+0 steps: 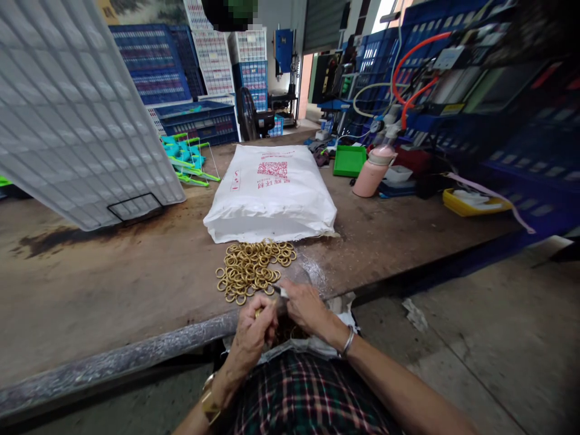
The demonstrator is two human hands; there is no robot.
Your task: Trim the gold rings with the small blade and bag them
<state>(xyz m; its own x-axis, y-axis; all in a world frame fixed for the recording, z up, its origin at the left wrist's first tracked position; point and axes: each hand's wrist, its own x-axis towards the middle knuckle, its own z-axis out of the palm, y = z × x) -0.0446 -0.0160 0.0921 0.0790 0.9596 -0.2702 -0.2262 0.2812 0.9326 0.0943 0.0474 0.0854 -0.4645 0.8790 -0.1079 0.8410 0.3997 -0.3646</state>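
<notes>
A heap of brass-coloured rings (249,269) lies on the wooden table near its front edge. Just below the heap, my left hand (254,326) is closed, with a bit of gold-coloured ring (258,313) showing between thumb and fingers. My right hand (302,307) is beside it, at the table edge, fingers closed around a small tool (283,292) with a dark part and a white part; its kind is unclear. Beneath both hands, an open white bag (312,345) sits at my lap, with dark brownish contents partly hidden by the hands.
Behind the rings lies a full white sack (272,187) with red print. A white plastic crate (90,121) stands tilted at left, near green-and-teal plastic pieces (190,158). To the right are a green tray (349,161), a pink bottle (372,174) and a yellow tray (471,204).
</notes>
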